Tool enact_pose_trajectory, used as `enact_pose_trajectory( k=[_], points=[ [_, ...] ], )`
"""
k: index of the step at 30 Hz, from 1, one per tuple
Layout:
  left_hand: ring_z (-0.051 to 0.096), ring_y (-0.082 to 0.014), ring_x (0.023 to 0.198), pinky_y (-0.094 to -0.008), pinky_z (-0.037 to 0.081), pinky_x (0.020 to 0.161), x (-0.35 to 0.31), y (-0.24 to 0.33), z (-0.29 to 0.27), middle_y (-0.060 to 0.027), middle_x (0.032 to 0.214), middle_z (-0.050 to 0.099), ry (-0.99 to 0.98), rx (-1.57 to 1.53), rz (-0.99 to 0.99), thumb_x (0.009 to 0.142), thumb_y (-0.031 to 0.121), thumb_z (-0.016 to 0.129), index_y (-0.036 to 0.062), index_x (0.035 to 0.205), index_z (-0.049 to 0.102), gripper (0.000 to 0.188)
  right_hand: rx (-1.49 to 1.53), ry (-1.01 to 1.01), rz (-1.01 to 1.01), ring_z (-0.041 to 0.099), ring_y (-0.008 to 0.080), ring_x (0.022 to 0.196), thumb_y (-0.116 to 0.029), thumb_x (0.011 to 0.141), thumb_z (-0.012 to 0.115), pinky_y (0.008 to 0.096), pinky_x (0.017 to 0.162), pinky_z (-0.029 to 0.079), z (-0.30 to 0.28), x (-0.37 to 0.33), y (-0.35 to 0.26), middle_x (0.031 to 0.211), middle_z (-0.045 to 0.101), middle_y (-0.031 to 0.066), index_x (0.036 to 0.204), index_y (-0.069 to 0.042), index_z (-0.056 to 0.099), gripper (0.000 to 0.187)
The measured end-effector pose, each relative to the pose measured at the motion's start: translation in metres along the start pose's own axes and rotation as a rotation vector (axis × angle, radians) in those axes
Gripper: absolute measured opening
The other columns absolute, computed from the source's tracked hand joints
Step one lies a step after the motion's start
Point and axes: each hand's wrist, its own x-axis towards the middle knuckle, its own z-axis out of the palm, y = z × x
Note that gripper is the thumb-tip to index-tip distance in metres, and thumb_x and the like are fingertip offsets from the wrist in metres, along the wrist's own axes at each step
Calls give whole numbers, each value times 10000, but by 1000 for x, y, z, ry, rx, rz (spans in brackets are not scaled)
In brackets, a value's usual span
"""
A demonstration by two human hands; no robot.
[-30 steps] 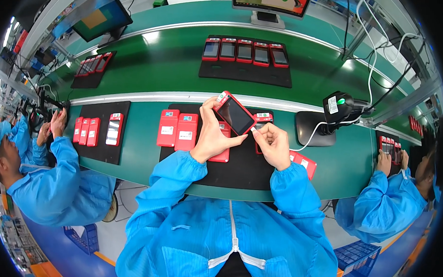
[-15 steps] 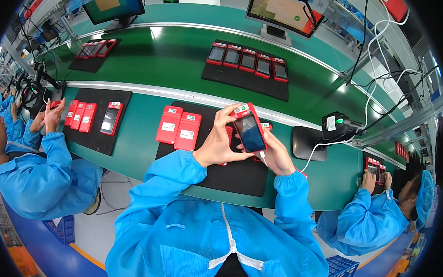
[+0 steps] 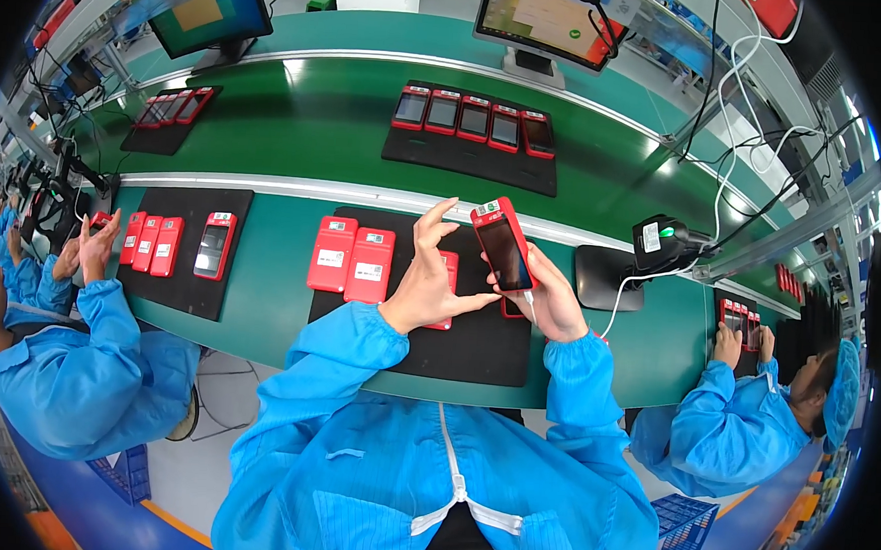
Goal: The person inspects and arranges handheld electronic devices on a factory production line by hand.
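My right hand (image 3: pixel 556 306) holds a red handheld terminal (image 3: pixel 505 250) tilted above the black mat (image 3: pixel 466 361), its dark screen facing up. A white cable (image 3: pixel 531 304) runs from the terminal's lower end. To the left of it, my left hand (image 3: pixel 427 284) is open and empty, thumb and fingers spread; the thumb tip comes close to the terminal's lower edge. Two red terminals (image 3: pixel 333 254) lie face down on the mat's left part, with white labels showing. Behind my left hand another red terminal (image 3: pixel 449 266) is partly hidden, and one more lies mostly covered beneath the held one.
A black barcode scanner (image 3: pixel 666 242) sits on its stand (image 3: pixel 605 279) at right, trailing a white cable. Beyond a metal rail, several terminals lie on a black mat (image 3: pixel 466 162) before a monitor (image 3: pixel 548 27). Co-workers in blue sit at left (image 3: pixel 88 356) and right (image 3: pixel 721 429).
My left hand's fingers have come off the terminal's upper edge and spread apart to its left. The right hand still holds the terminal, whose screen looks darker.
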Motion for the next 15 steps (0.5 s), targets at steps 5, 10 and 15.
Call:
enact_pose_trajectory(
  k=[5,10,15],
  points=[
    [331,-482,1478,-541,421,1160,-1,-2,0,-298,1593,263,4,-3,-14,646,264,1026,92,1473,243,1152,-21,72,-27,676,243,1195,-328,1161,416,416,1070,525,-4,-5,-7,1445,612,178,1457,-38,501,423],
    [350,-454,1480,-534,407,1188,-3,-3,2,-280,1576,283,8,-37,-36,670,214,1009,104,1475,252,1111,121,35,-51,664,308,1233,-239,1137,463,446,1098,521,-12,-14,-14,1447,605,231,1517,5,457,452],
    [372,-437,1465,-521,404,1195,-3,-3,1,-268,1576,289,-3,-19,-45,703,168,985,88,1466,253,1061,130,85,-40,661,335,1251,-214,1123,481,434,1092,532,-26,-20,-17,1434,607,238,1518,43,458,471]
  ],
)
